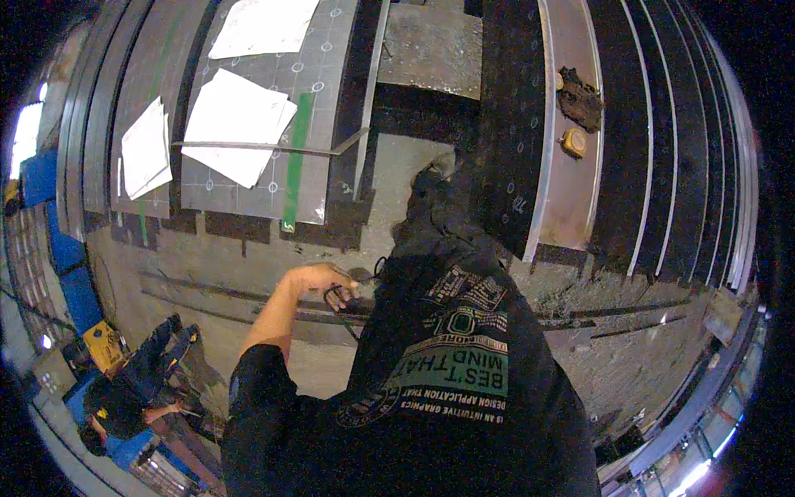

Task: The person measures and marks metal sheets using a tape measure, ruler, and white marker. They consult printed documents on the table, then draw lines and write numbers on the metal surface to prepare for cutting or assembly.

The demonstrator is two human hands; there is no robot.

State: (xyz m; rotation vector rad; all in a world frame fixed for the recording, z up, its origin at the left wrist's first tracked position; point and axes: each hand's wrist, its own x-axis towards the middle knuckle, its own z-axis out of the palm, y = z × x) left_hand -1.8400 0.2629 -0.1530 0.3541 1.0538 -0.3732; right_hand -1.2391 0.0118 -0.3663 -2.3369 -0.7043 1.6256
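My left hand (pixel 325 282) is in front of my body at the left, over the floor between me and the dark steel beams. Its fingers are curled around a thin black cord (pixel 354 331), which loops by the fingertips and hangs down beside my dark shirt. What the cord belongs to is hidden. My right hand does not show; the shirt (pixel 464 398) covers that side. Nearest ahead of the left hand is a grey steel plate (pixel 248 203) with chalk circles and a green stripe. White paper sheets (pixel 232 124) lie on it, crossed by a long thin metal bar (pixel 265 147).
More sheets (pixel 265 25) lie farther back. Right of my legs, a yellow tape measure (pixel 572 143) and a dirty brown glove or rag (pixel 581 101) rest on a beam (pixel 571 199). Thin bars (pixel 207 294) cross the floor. A person (pixel 124 406) crouches at the lower left.
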